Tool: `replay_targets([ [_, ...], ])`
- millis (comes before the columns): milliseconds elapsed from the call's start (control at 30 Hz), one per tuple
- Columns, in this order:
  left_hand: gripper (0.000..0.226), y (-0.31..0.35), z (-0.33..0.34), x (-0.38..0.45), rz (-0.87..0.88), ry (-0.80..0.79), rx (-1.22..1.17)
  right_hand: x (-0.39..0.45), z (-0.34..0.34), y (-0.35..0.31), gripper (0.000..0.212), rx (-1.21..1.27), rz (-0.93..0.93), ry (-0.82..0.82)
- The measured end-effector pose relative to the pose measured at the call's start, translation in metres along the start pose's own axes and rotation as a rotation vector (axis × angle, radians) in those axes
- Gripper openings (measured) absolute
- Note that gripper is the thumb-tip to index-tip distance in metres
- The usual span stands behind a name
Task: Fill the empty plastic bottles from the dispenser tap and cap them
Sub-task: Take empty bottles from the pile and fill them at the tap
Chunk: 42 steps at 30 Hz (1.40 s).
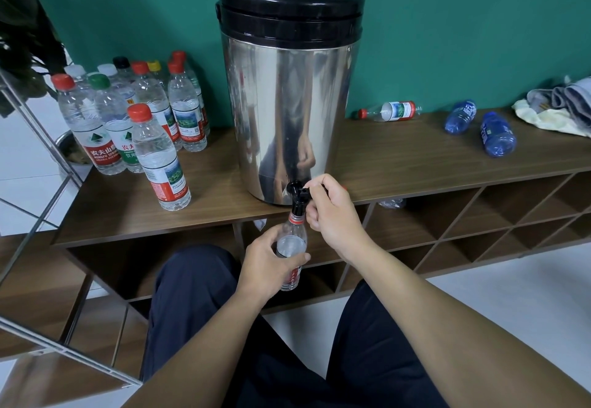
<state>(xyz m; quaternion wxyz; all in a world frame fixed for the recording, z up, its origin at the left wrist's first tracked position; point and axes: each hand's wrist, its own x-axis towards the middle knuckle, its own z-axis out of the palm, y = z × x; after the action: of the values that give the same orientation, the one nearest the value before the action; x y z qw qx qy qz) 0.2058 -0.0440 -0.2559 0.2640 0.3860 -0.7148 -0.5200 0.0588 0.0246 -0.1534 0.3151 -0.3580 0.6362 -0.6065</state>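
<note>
One clear plastic bottle with a red neck ring (292, 247) is what I am filling: my left hand (271, 262) wraps its body and holds it upright, long axis vertical, its mouth right under the black tap spout (298, 204). My right hand (332, 212), the nearer to the lever, pinches the tap's black handle. Behind stands the steel dispenser with a black lid (289, 94) on the brown wooden shelf (415, 158). Left sit capped bottles (134, 120), apparently filled; right lie a clear bottle (390, 111) and two blue bottles (479, 126), well apart. Nothing blocks the spout.
</note>
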Motion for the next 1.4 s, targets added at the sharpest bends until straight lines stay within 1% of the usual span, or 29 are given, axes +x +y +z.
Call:
replay_targets([
  [667, 0.07, -0.0022, 0.0002, -0.0001, 0.007, -0.011, -0.013, -0.0026, 0.0004, -0.0004, 0.02, -0.026, -0.013, 0.011],
  [1400, 0.066, -0.0007, -0.0004, -0.0009, 0.036, -0.014, -0.027, 0.0003, 0.0012, 0.0027, 0.021, 0.002, -0.01, 0.012],
])
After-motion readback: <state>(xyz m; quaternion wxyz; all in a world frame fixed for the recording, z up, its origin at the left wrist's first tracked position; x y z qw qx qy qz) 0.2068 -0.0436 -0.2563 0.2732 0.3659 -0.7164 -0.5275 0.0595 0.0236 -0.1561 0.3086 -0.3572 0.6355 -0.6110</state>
